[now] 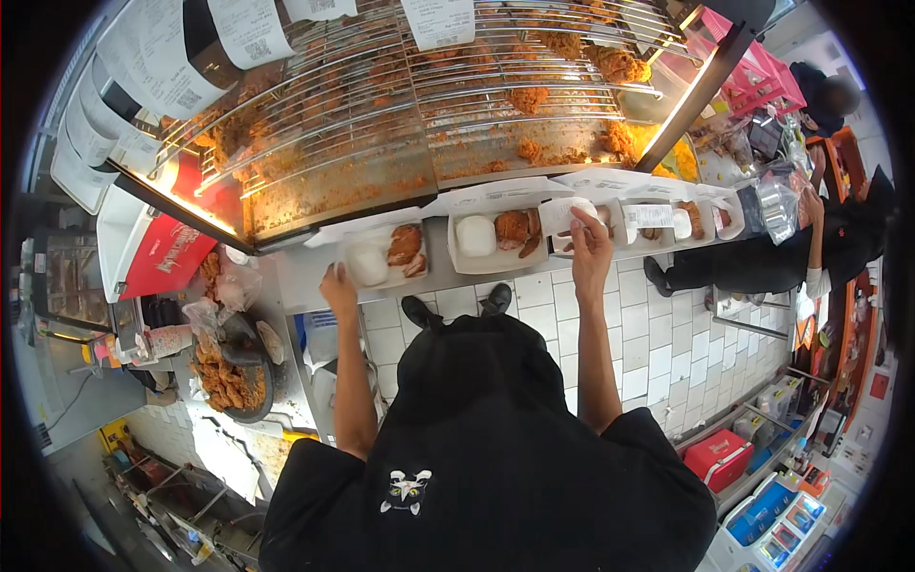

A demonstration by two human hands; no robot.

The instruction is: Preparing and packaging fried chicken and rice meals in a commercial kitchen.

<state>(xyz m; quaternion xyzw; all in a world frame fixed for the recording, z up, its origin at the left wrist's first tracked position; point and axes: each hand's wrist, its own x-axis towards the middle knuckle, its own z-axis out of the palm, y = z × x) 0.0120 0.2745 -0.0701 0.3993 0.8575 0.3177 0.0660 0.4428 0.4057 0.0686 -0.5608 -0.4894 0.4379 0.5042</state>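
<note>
My left hand grips the left wall of an open paper meal box. Inside it sit a white mound of rice and a piece of fried chicken. My right hand pinches a printed paper slip above another box, partly covering what that box holds. Between my hands stands a second open box, with rice and fried chicken. More open boxes continue to the right; one has a printed slip over it.
Behind the boxes stands a lit display case with wire racks of fried chicken, printed slips hanging at its front. At left, a dark bowl holds fried pieces beside a red box. A co-worker handles plastic bags at right.
</note>
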